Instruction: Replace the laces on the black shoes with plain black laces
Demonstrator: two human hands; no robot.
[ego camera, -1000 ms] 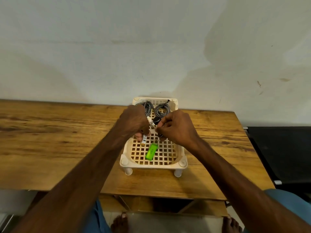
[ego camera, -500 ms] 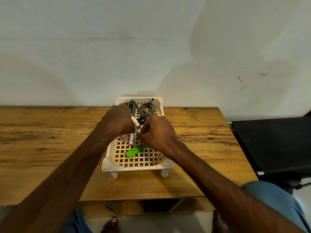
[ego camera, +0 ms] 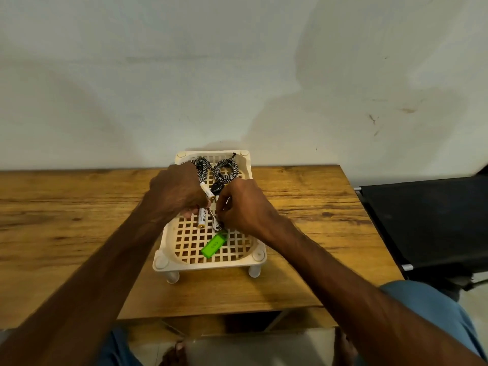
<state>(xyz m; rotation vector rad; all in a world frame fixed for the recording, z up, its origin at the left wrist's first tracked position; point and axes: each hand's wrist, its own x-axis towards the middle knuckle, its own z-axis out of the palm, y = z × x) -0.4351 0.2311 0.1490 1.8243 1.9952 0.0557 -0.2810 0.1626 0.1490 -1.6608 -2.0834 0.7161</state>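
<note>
The right hand (ego camera: 244, 204) hangs over the middle of the cream lattice tray (ego camera: 211, 262), fingers curled together and pinching something small and metallic at their tips; what it is I cannot make out. Just beside it the left hand (ego camera: 175, 192) is closed in a loose fist around white cylinders that look like batteries (ego camera: 202, 218), one poking out above the knuckles, one below. Nearer the tray's front rim a bright green tag (ego camera: 214, 244) lies flat on the grid. Behind the hands sits a small black round object (ego camera: 218, 188), and at the tray's far edge two coils of black-and-white patterned lace (ego camera: 226, 172) rest. The tray stands on short legs by the far edge of the wooden table (ego camera: 317, 233). No black shoes are in sight.
</note>
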